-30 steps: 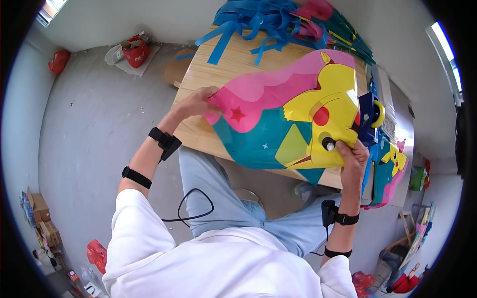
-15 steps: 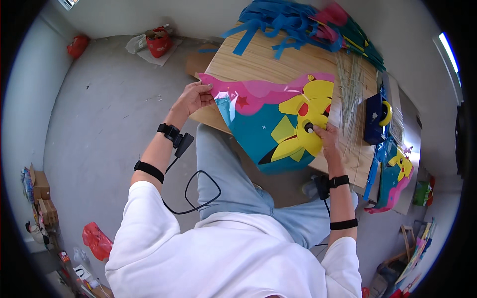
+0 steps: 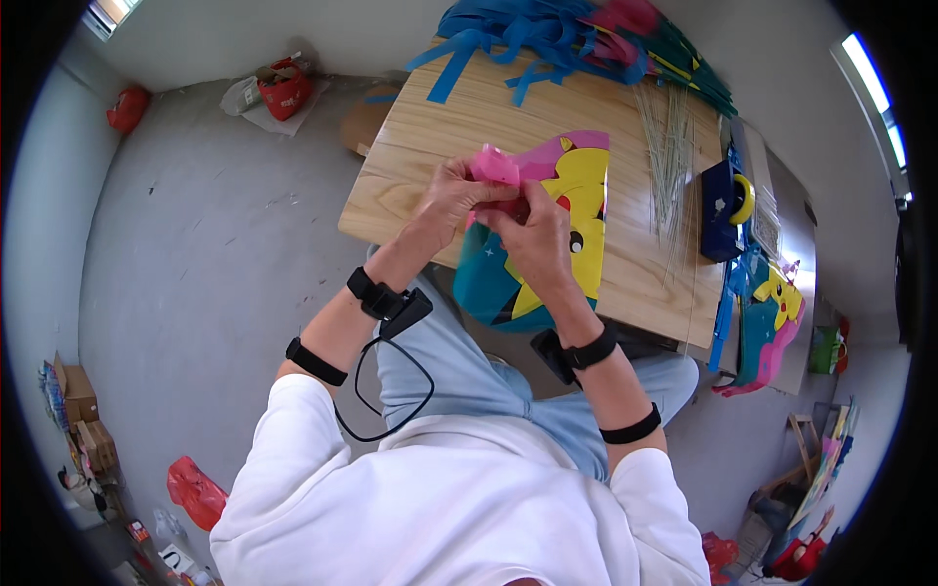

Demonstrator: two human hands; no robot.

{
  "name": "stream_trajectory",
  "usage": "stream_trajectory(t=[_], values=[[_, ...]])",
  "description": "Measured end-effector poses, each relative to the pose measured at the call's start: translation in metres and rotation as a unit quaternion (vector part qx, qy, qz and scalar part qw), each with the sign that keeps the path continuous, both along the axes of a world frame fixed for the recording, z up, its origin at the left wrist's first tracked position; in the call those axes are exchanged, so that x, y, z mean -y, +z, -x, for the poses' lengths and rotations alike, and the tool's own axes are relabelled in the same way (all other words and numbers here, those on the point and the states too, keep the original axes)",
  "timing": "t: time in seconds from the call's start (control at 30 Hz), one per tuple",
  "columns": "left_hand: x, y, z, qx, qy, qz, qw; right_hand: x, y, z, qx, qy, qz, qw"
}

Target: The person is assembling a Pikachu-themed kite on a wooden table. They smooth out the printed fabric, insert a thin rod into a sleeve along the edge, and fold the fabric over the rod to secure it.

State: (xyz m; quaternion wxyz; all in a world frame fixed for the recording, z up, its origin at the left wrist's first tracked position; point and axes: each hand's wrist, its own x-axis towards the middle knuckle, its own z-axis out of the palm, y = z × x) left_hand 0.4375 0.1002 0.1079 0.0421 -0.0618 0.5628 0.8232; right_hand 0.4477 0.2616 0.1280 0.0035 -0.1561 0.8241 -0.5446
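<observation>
A glossy plastic sheet, printed pink, teal and yellow with a cartoon figure, lies partly on the wooden table and hangs over its near edge. My left hand pinches the sheet's pink left corner, which is gathered and sticks up above the fingers. Close beside it, my right hand has its fingers closed on the same bunched corner. Both hands cover the middle of the sheet, so the exact fold between the fingertips is hidden.
On the wooden table are blue ribbon strips at the back and thin pale sticks to the right. A dark blue tape dispenser holds a yellow roll. Another printed sheet lies farther right.
My right hand has left the sheet's right side and moved left to join my left hand at the pink corner. My left hand has shifted right, folding that corner inward.
</observation>
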Motion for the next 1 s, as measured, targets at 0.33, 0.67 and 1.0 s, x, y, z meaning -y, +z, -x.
stream_trajectory(t=[0.33,0.67,1.0], values=[[0.062,0.022,0.020,-0.046,0.093,0.045,0.994,-0.147,0.000,0.050,0.093,-0.157,0.245,0.952],[0.268,-0.051,0.020,0.136,0.315,0.219,0.913,-0.383,-0.056,0.006,0.115,-0.433,0.176,0.876],[0.269,-0.075,0.029,0.120,0.334,0.662,0.660,-0.359,-0.086,0.006,0.176,-0.388,0.197,0.883]])
